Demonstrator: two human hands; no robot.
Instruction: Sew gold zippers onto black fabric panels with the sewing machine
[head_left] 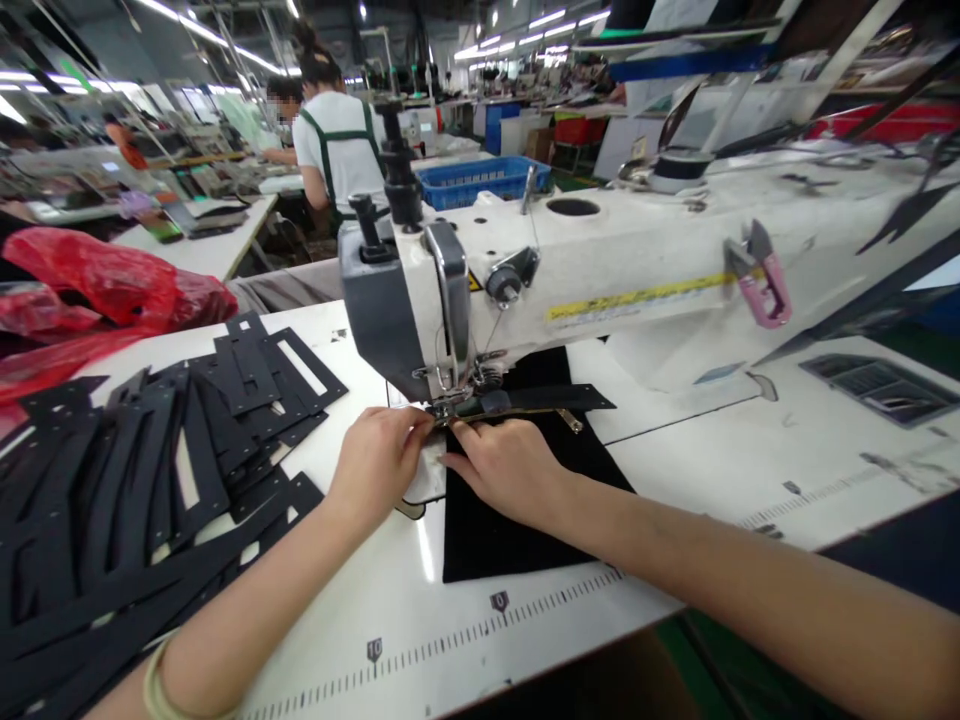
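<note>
A black fabric panel (517,530) lies on the sewing machine bed, with a narrow black strip (585,397) across it running under the presser foot (444,408). A small brass-coloured metal piece, which looks like a zipper pull (571,421), sticks out below the strip. My left hand (382,455) is left of the foot, thumb and fingers pinched on the strip's end. Just right of the needle, my right hand (510,465) rests on the panel. Its index fingertip presses at the strip's edge and the thumb is apart from it. The needle point is hidden.
Many black cut pieces with slots (172,470) are heaped at left, beside red plastic film (112,285). The white sewing machine (630,260) carries pink-handled thread snips (765,285). A printed ruler (500,602) runs along the front edge. Behind are a blue basket (480,180) and co-workers (337,140).
</note>
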